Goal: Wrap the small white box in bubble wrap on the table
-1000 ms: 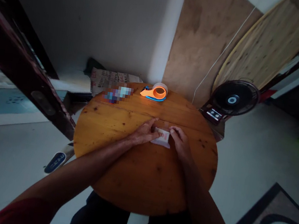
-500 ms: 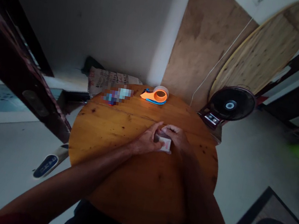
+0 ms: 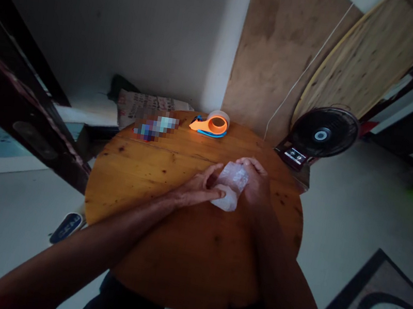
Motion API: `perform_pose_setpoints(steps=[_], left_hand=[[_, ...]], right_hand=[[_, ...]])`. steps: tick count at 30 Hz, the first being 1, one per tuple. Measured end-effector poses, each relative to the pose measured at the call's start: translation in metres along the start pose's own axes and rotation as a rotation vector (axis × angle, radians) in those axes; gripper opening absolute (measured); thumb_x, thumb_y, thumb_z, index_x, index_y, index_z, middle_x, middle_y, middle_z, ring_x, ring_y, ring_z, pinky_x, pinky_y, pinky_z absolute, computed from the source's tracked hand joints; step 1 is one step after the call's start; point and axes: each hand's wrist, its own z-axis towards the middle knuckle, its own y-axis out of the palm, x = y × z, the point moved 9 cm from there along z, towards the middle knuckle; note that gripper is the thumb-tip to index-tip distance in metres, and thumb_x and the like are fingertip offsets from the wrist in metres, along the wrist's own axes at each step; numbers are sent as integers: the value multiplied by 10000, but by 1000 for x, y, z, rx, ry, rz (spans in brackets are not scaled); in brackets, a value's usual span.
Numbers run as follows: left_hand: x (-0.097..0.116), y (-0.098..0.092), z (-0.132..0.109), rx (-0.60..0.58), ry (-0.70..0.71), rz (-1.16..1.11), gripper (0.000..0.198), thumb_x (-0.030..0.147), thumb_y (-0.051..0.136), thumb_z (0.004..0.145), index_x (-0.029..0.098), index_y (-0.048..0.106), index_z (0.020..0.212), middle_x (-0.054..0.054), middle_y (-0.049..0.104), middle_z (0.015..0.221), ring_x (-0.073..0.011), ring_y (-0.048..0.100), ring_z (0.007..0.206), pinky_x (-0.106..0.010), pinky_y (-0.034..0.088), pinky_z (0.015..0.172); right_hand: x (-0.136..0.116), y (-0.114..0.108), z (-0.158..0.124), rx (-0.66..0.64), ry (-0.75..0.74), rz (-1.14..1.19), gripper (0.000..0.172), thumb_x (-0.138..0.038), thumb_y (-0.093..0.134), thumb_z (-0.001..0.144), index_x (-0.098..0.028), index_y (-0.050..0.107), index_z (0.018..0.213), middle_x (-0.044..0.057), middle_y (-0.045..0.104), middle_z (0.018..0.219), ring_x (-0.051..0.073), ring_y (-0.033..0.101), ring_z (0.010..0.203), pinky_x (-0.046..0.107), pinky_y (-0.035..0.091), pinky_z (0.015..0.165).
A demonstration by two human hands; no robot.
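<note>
Over the middle of the round wooden table point(image 3: 178, 233), both hands hold a small clear plastic bag point(image 3: 235, 175) with a white packet point(image 3: 227, 199) in its near part. My left hand point(image 3: 201, 187) grips the packet from the left, thumb lying across its top and fingers beneath or behind it. Curled around the bag's right edge is my right hand point(image 3: 257, 181), its fingertips at the far corner. The bag's far half looks crinkled and shiny. Its underside is hidden, and no print can be read on it.
An orange tape dispenser point(image 3: 211, 124) with a clear roll lies at the table's far edge. Left of it is a blurred-out, pixelated item point(image 3: 154, 128). A black fan point(image 3: 320, 135) stands beyond the right edge; a printed sack point(image 3: 147, 106) lies behind the table.
The red-printed white face no longer shows; the packet is turned, and its crinkled clear bag is spread wider. My right hand has moved slightly right and away from the left. The view has shifted slightly.
</note>
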Motion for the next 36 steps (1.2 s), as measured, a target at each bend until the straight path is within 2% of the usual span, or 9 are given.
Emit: perform_pose_setpoints(steps=[4, 11, 14, 18, 21, 24, 27, 32, 36], left_hand=[[2, 4, 1, -49, -7, -140, 661, 401, 683, 754, 183, 443, 1330, -102, 635, 1151, -243, 603, 1051, -377, 472, 898], [-5, 0, 5, 39, -33, -225, 410, 393, 719, 695, 137, 635, 1004, -28, 669, 838, -142, 601, 737, -256, 468, 689], [-8, -3, 5, 78, -68, -272, 290, 363, 721, 671, 129, 668, 834, -14, 666, 763, -125, 581, 665, -247, 460, 655], [-7, -13, 5, 182, -94, -343, 204, 303, 728, 643, 131, 687, 746, -4, 668, 702, -114, 564, 610, -238, 450, 621], [-9, -17, 6, 225, -106, -361, 167, 275, 737, 623, 136, 690, 704, 10, 648, 645, -104, 546, 570, -228, 437, 590], [-12, -18, 7, 248, -130, -380, 202, 308, 766, 603, 139, 685, 678, 17, 634, 615, -101, 543, 553, -228, 439, 577], [-14, -20, 7, 265, -159, -386, 286, 382, 793, 588, 137, 689, 694, 8, 641, 616, -110, 552, 549, -230, 441, 554], [-15, -26, 5, 309, -162, -380, 333, 419, 800, 597, 118, 684, 678, -10, 638, 603, -107, 539, 516, -232, 434, 530], [-16, -31, 6, 336, -137, -330, 308, 415, 764, 647, 125, 658, 656, 0, 610, 580, -102, 515, 500, -225, 408, 511]], right_hand=[[2, -9, 4, 83, 43, 121, 107, -311, 700, 725, -221, 648, 753, -19, 632, 776, 138, 610, 740, 300, 506, 760], [11, -12, 7, 126, 82, 78, 203, -384, 708, 698, -221, 621, 781, -10, 645, 770, 151, 615, 743, 300, 503, 711], [9, -19, 6, 169, 64, -82, 242, -435, 653, 747, -216, 632, 847, 12, 670, 831, 161, 626, 757, 290, 472, 660], [-24, -18, -2, 226, -152, -399, 155, -359, 620, 780, -203, 620, 780, -12, 617, 733, 141, 578, 707, 283, 432, 681], [-38, 9, -13, 66, -211, -569, 158, -339, 606, 797, -209, 599, 709, -25, 560, 672, 134, 515, 664, 279, 406, 668], [-34, 42, -26, -214, -200, -677, 132, -338, 657, 754, -219, 615, 714, -20, 564, 669, 145, 503, 657, 284, 394, 657], [-24, 56, -33, -366, -195, -757, 194, -321, 747, 648, -243, 635, 786, -21, 591, 703, 151, 506, 663, 278, 391, 648], [-13, 43, -24, -367, -193, -878, 10, -242, 625, 723, -242, 634, 727, -27, 588, 646, 137, 483, 608, 268, 355, 605], [-19, 26, -15, -228, -182, -820, 107, -233, 532, 784, -222, 619, 723, -25, 564, 643, 132, 482, 600, 265, 338, 580]])
